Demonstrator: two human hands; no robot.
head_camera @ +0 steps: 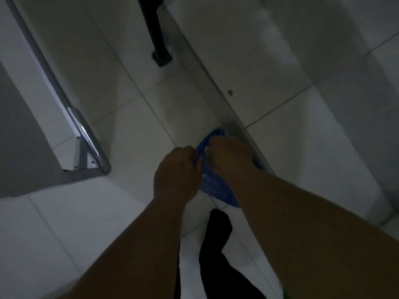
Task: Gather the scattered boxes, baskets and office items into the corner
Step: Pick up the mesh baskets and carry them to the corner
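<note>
A blue perforated plastic basket (216, 186) hangs above the white tiled floor, mostly hidden behind my hands and forearms. My left hand (176, 173) grips its rim from the left with curled fingers. My right hand (230, 155) grips the rim from the right, close beside the left hand. Only the basket's upper edge and a patch of its meshed side show. The scene is dim and a little blurred.
A glass partition with a metal bottom rail (233, 117) runs diagonally just right of the basket. A black furniture leg (158, 39) stands ahead. A metal-framed glass door corner (90, 147) lies to the left. My dark-clothed leg (216, 244) is below.
</note>
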